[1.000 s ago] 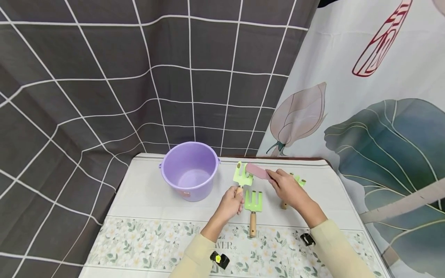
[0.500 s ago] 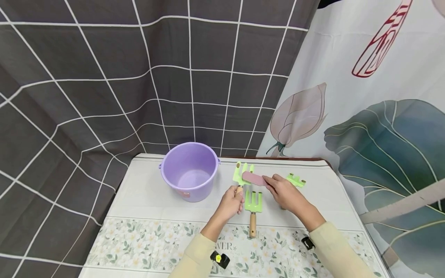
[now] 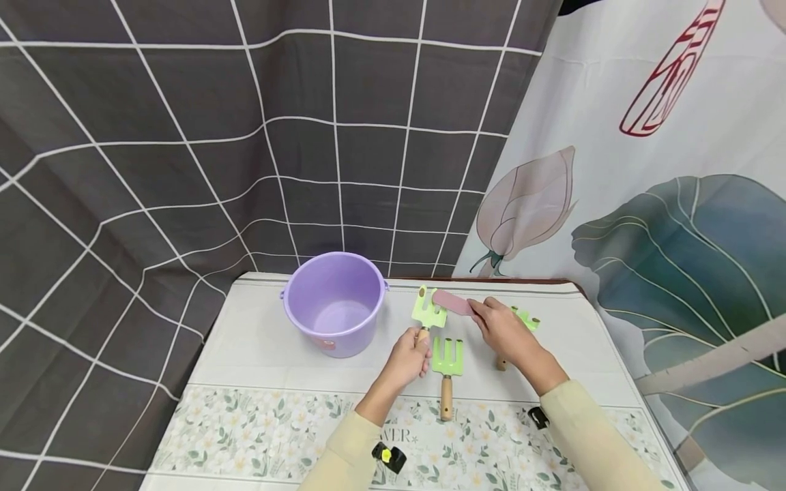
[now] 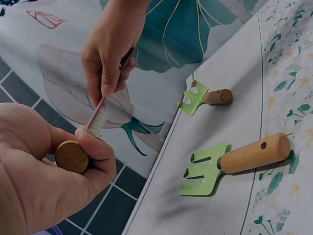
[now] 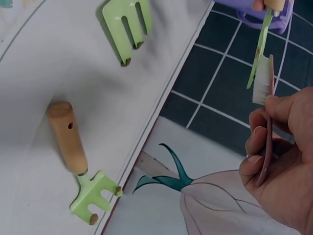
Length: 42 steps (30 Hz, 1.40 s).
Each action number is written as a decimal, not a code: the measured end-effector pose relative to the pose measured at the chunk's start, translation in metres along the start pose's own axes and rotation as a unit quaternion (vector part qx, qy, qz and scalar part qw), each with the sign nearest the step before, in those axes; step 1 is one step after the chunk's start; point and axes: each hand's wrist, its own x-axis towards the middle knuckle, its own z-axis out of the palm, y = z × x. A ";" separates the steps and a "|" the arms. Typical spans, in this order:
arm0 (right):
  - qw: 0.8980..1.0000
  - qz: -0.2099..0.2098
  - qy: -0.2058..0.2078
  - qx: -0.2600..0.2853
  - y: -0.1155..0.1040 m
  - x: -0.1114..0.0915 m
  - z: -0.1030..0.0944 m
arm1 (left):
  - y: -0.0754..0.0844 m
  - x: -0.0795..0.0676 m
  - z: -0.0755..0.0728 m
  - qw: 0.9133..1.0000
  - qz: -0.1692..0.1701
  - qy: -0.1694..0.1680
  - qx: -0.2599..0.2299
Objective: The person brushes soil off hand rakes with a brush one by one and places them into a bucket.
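Note:
My left hand (image 3: 405, 358) grips the wooden handle of a small green hand fork (image 3: 428, 314), its tines pointing up and away; in the left wrist view the round handle end (image 4: 72, 157) shows inside the curled fingers. My right hand (image 3: 503, 334) pinches a pink brush (image 3: 453, 302), whose white bristles (image 5: 261, 81) meet the green fork head in the right wrist view. Below the hands, a second green fork (image 3: 447, 375) with a wooden handle lies on the table. Another small green rake (image 5: 93, 196) lies to the right, partly hidden by my right hand in the head view.
A purple bucket (image 3: 334, 303) stands upright at the back left of the table (image 3: 245, 354), left of my hands. A dark grid curtain (image 3: 295, 150) hangs behind, and a white curtain with printed plants (image 3: 531, 198) hangs at the right.
My right hand swept the brush a little left and down across the fork, then back up and right. The left hand and the held fork stay nearly still.

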 end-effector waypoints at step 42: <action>0.999 -0.001 -0.009 0.036 -0.006 -0.014 0.005 | -0.003 0.000 0.002 1.000 -0.010 0.000 0.001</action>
